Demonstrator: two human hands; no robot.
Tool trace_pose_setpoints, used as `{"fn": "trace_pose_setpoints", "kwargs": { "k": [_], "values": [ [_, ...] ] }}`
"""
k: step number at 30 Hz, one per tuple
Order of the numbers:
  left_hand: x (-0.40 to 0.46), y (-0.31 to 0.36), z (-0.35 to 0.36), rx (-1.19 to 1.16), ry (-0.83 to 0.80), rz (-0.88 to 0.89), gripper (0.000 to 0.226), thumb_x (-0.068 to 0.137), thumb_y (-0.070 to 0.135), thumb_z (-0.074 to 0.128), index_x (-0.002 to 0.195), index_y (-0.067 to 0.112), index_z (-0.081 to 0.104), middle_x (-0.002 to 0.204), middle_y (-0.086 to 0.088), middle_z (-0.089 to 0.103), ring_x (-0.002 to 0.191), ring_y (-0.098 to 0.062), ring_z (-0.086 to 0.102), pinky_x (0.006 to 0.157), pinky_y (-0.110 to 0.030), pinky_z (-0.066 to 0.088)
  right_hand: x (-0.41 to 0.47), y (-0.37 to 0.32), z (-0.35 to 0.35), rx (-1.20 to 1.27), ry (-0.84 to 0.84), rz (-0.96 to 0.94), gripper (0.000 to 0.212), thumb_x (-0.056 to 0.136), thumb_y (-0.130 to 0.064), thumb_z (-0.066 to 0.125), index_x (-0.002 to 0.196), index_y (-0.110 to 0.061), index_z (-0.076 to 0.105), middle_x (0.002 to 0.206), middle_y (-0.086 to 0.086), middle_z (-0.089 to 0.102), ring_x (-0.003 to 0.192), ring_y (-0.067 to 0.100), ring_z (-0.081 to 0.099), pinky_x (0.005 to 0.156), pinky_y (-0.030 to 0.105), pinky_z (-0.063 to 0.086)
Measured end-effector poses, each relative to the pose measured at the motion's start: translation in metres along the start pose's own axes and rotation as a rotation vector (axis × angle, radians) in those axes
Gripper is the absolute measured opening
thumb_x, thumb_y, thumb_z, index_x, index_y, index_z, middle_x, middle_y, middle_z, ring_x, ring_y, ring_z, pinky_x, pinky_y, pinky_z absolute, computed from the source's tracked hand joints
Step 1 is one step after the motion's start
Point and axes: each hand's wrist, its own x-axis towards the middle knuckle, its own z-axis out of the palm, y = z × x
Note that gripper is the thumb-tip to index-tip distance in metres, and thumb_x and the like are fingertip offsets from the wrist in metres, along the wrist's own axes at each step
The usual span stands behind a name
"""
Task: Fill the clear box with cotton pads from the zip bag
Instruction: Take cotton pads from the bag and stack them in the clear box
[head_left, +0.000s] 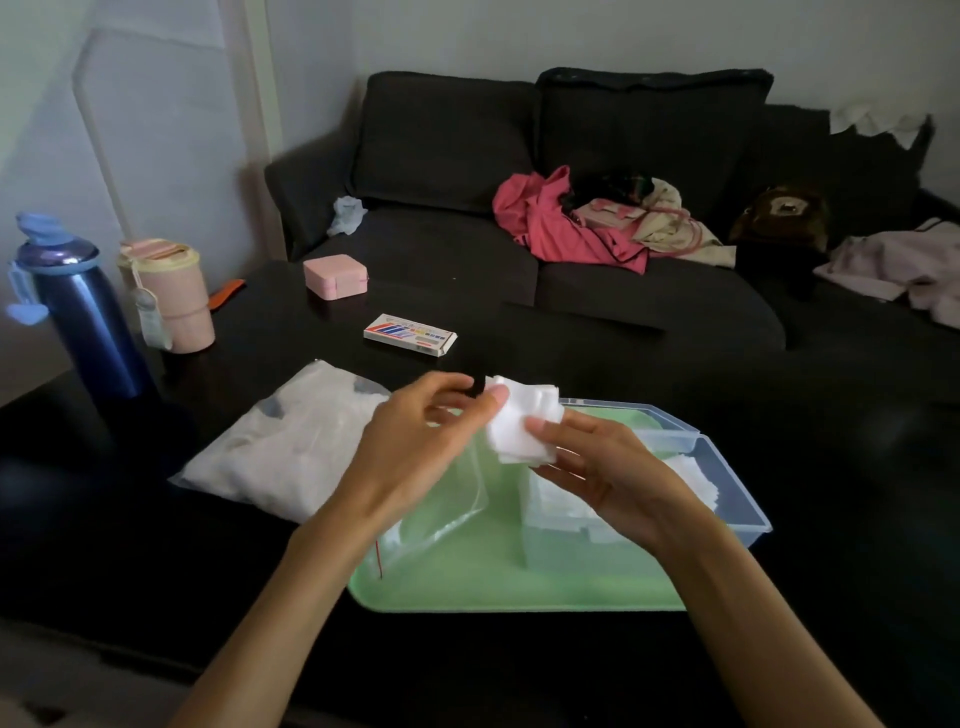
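Note:
A stack of white square cotton pads (524, 423) is held in the air above a green tray (493, 582). My right hand (602, 467) grips the stack from below and the side, thumb on top. My left hand (415, 436) pinches the stack's left edge with thumb and fingertips. The clear box (737, 488) sits on the tray's right side with white pads inside, partly hidden by my right hand. An open clear zip bag (457, 499) lies on the tray under my hands. A second, full bag of pads (280, 447) lies left of the tray.
On the dark table stand a blue bottle (88, 317), a pink and yellow cup (171, 296), a pink case (336, 277) and a small printed box (410, 335). A dark sofa (447, 156) with clothes (566, 218) is behind.

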Motion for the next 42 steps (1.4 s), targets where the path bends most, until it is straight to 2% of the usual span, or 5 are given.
{"fn": "trace_pose_setpoints", "kwargs": {
  "k": [6, 14, 22, 33, 42],
  "values": [
    [0.011, 0.001, 0.021, -0.075, -0.119, 0.033, 0.005, 0.08, 0.024, 0.073, 0.084, 0.026, 0.074, 0.074, 0.013, 0.073, 0.069, 0.002, 0.068, 0.056, -0.006, 0.044, -0.007, -0.003, -0.017, -0.103, 0.053, -0.072, 0.021, 0.082, -0.017, 0.068, 0.102, -0.014, 0.071, 0.1, 0.005, 0.074, 0.094, 0.015, 0.069, 0.079, 0.02, 0.056],
    [0.02, -0.007, 0.059, 0.066, -0.103, 0.081, 0.011, 0.081, 0.037, 0.071, 0.087, 0.028, 0.07, 0.079, 0.012, 0.072, 0.073, -0.002, 0.067, 0.071, -0.022, 0.052, -0.011, -0.006, -0.041, -0.252, 0.43, -0.071, 0.021, 0.082, -0.007, 0.07, 0.089, -0.012, 0.051, 0.099, 0.016, 0.067, 0.089, 0.025, 0.068, 0.072, 0.027, 0.058],
    [0.032, -0.028, 0.054, 0.814, -0.327, 0.427, 0.027, 0.097, 0.034, 0.042, 0.113, 0.034, 0.064, 0.126, 0.017, 0.051, 0.119, -0.01, 0.037, 0.091, -0.029, 0.032, -0.012, -0.018, -0.061, -0.476, 0.275, 0.308, 0.014, 0.073, -0.007, 0.078, 0.072, -0.012, 0.065, 0.068, 0.003, 0.067, 0.057, 0.009, 0.063, 0.057, 0.02, 0.056],
    [0.027, -0.032, 0.063, 0.939, -0.35, 0.422, 0.036, 0.1, 0.03, 0.026, 0.114, 0.029, 0.06, 0.132, 0.014, 0.044, 0.121, -0.013, 0.033, 0.093, -0.029, 0.029, 0.012, 0.0, -0.057, -0.816, 0.153, 0.397, 0.012, 0.069, -0.015, 0.083, 0.065, -0.019, 0.072, 0.062, -0.01, 0.067, 0.055, -0.001, 0.06, 0.048, 0.008, 0.045],
    [0.028, -0.033, 0.063, 0.953, -0.357, 0.432, 0.036, 0.1, 0.03, 0.025, 0.111, 0.03, 0.06, 0.131, 0.014, 0.043, 0.121, -0.014, 0.034, 0.091, -0.029, 0.03, 0.022, -0.011, -0.044, -1.236, -0.143, 0.47, 0.021, 0.089, -0.019, 0.063, 0.109, -0.015, 0.071, 0.096, 0.0, 0.067, 0.075, 0.006, 0.058, 0.062, 0.012, 0.048]
  ]
}}
